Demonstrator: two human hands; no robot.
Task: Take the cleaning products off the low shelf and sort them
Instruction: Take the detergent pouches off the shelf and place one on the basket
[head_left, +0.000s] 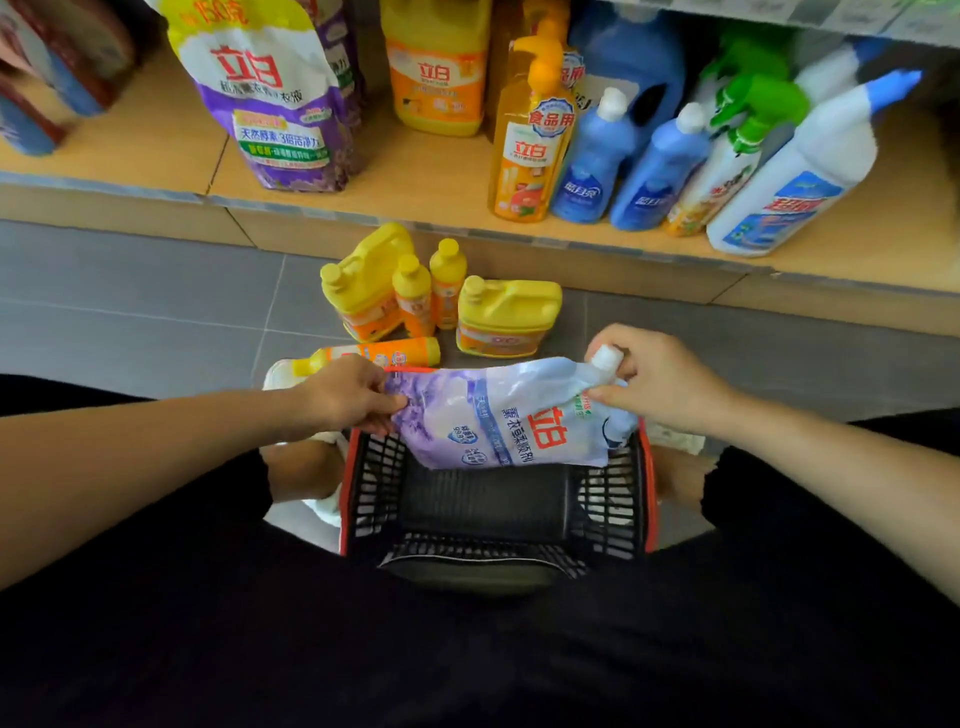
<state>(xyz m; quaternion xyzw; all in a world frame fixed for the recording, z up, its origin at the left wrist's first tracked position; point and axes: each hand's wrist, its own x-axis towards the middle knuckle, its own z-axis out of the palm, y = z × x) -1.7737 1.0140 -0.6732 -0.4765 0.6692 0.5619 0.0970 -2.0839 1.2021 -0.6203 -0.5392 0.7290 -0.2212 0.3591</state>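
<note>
While leaning over red basket (347, 499), holding lilac refill pouch (498, 415) sideways: L hand (348, 395) pinching btm edge, R hand (660, 384) clasping spout corner. Yellow bottles (363, 291) on floor beyond.

Bright, even light; soft focus, edges bowed.
</note>
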